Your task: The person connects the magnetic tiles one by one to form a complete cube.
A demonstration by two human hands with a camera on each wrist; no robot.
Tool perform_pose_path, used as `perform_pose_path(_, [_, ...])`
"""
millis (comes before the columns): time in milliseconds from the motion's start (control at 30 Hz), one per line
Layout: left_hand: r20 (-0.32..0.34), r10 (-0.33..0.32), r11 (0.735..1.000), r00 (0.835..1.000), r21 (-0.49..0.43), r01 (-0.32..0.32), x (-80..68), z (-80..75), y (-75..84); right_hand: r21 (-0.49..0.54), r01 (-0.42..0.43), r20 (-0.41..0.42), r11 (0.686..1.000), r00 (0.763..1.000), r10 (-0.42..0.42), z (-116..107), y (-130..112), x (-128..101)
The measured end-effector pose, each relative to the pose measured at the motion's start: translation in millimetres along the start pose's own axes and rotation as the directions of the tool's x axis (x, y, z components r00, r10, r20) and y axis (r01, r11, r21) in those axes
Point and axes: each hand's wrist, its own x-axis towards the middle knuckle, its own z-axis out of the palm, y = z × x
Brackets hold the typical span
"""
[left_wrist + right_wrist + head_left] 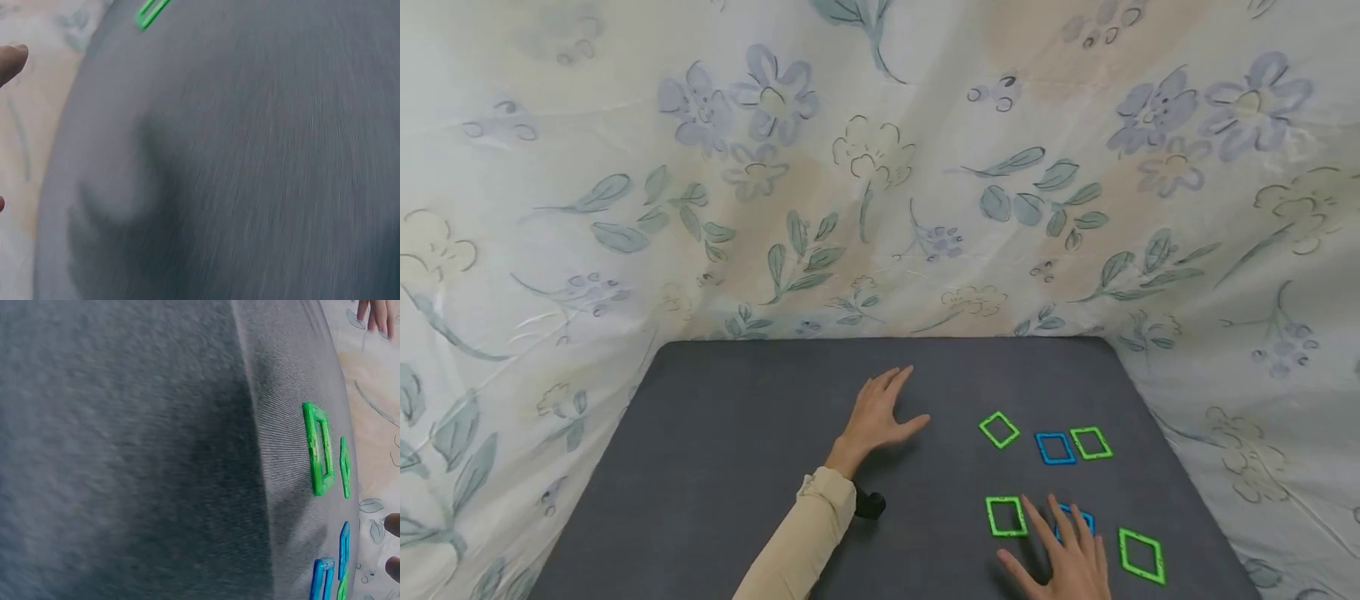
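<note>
Grey desk (715, 442) spreads before a floral cloth (865, 200). A person's beige sleeve (805, 529) leads to the left hand (877, 415), which hovers mid-desk, fingers and thumb spread, apart from the frames. Rightward, a tilted green frame (988, 418) lies beyond a near green frame (989, 517), beside the outstretched fingers of the right hand. A far blue frame (1060, 462) comes next. Fingers fanned, the right hand (1071, 560) partly covers a near blue frame (1091, 523); contact cannot be told. A far green frame (1097, 457) adjoins the far blue frame's right side; an outer green frame (1123, 548) lies rightmost.
</note>
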Motion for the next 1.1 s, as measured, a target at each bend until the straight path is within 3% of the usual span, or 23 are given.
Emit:
perform_pose_path(167, [0.058,-0.001,1.000,0.998,-0.021,0.002,9.9,33.9,24.9,-0.024,0.002,-0.033,1.000,0.999,-0.002,7,1,-7])
perform_pose_path(367, [0.058,0.026,0.999,0.998,-0.043,-0.024,10.0,69.7,49.5,-0.037,0.006,-0.110,0.999,0.994,-0.010,14,3,-14])
perform_pose_path(533, [0.057,0.048,0.996,0.997,-0.074,-0.043,10.8,86.1,64.7,-0.028,0.010,-0.200,1.000,0.980,-0.015,18,5,-19])
perform_pose_path(667, [0.060,0.042,0.997,0.997,-0.070,-0.037,11.9,93.5,74.3,-0.025,0.005,-0.227,1.000,0.974,-0.011,19,6,-21])
perform_pose_path(767, [0.069,0.026,0.999,0.997,-0.040,-0.023,13.3,100.7,79.8,-0.019,-0.007,-0.209,1.000,0.978,0.002,18,7,-23])
perform_pose_path(900, [0.091,0.010,1.000,0.996,0.028,-0.013,13.7,113.5,85.8,-0.012,-0.050,-0.109,0.999,0.993,0.049,14,8,-26])
perform_pose_path(1000, [0.081,0.012,0.999,0.997,0.051,-0.017,12.9,122.5,89.6,-0.004,-0.088,-0.049,0.996,0.995,0.088,12,9,-28])
perform_pose_path(1100, [0.048,0.015,0.999,0.999,0.045,-0.018,13.4,129.2,92.8,0.003,-0.108,-0.041,0.994,0.993,0.108,12,12,-29])
